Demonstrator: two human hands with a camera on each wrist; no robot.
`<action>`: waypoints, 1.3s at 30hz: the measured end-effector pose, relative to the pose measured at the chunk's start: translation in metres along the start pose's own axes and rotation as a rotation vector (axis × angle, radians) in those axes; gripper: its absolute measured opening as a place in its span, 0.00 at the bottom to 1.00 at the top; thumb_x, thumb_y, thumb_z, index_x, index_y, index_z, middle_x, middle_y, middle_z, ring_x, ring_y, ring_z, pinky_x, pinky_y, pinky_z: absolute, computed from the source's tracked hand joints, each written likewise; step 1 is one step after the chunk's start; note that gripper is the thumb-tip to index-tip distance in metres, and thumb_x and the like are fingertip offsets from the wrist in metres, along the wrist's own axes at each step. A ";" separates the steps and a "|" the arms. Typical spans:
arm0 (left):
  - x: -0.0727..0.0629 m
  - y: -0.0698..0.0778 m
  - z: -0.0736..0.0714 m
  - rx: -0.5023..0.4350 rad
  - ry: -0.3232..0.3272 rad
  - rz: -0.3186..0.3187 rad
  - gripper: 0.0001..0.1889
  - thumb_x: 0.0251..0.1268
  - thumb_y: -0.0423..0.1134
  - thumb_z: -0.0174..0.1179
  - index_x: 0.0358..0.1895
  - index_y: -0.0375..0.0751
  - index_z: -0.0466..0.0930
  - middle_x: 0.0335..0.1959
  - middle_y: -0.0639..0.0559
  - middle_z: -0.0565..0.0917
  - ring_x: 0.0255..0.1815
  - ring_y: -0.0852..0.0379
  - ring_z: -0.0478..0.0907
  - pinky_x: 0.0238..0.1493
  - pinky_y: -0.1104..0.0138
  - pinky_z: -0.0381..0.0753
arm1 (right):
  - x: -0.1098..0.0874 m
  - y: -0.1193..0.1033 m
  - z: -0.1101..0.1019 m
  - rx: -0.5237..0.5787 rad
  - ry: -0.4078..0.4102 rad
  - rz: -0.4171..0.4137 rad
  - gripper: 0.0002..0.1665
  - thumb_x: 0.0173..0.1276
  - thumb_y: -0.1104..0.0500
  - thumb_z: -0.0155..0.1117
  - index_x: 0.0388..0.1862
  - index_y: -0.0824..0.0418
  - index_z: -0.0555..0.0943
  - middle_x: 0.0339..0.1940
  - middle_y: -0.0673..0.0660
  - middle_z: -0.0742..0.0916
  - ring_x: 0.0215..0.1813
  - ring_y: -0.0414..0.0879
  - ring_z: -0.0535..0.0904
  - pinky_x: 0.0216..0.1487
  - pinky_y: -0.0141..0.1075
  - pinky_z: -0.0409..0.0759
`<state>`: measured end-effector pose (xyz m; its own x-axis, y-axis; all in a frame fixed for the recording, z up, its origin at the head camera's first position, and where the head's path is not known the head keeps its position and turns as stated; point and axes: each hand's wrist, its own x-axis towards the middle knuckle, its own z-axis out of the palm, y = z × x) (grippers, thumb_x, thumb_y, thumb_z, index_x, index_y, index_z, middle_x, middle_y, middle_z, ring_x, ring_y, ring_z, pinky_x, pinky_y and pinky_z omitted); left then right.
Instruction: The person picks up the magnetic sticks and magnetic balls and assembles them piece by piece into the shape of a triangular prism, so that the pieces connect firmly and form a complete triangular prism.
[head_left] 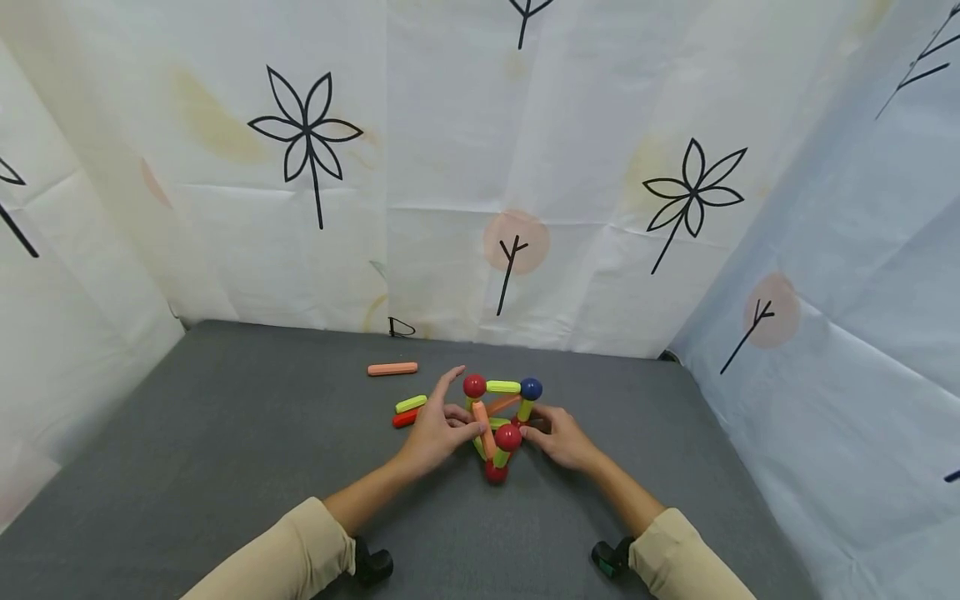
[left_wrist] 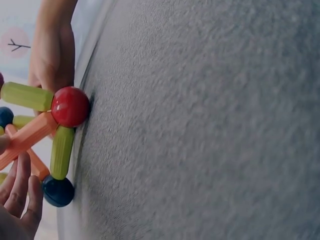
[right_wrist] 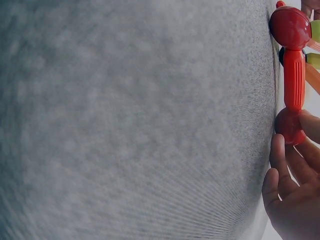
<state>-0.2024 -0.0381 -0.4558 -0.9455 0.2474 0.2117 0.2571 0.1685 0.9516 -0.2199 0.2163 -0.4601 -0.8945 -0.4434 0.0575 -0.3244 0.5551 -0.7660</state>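
Note:
A frame of magnetic building sticks and balls stands on the grey table between my two hands. Its upper corners are a red ball [head_left: 474,385], a blue ball [head_left: 531,388] and a nearer red ball [head_left: 507,437]; yellow-green sticks [head_left: 502,387] join several corners. My left hand [head_left: 433,429] pinches the slanting orange stick [head_left: 488,440] on the left side, thumb over it, index finger raised. From the right, my right hand [head_left: 567,439] holds a lower red ball [right_wrist: 290,126] between thumb and fingers. A red stick [right_wrist: 294,80] runs from that ball to another red ball [right_wrist: 290,27].
Left of the frame, a loose orange stick [head_left: 392,369] lies near the back. Closer to my left hand are a loose yellow-green stick [head_left: 410,404] and a red stick [head_left: 405,418]. White printed cloth [head_left: 442,167] hangs behind the table [head_left: 262,433] and along its sides.

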 end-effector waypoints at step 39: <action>-0.013 -0.038 -0.096 0.591 -0.044 0.012 0.23 0.54 0.35 0.75 0.55 0.41 0.82 0.37 0.55 0.86 0.37 0.60 0.82 0.44 0.55 0.81 | 0.001 -0.002 0.002 0.015 0.005 0.029 0.25 0.75 0.59 0.61 0.65 0.71 0.74 0.56 0.65 0.84 0.57 0.58 0.81 0.59 0.53 0.77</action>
<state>-0.2186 -0.1394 -0.4730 -0.9360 0.2894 0.2005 0.3472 0.6652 0.6611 -0.2191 0.2137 -0.4597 -0.9051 -0.4235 0.0383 -0.2935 0.5570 -0.7769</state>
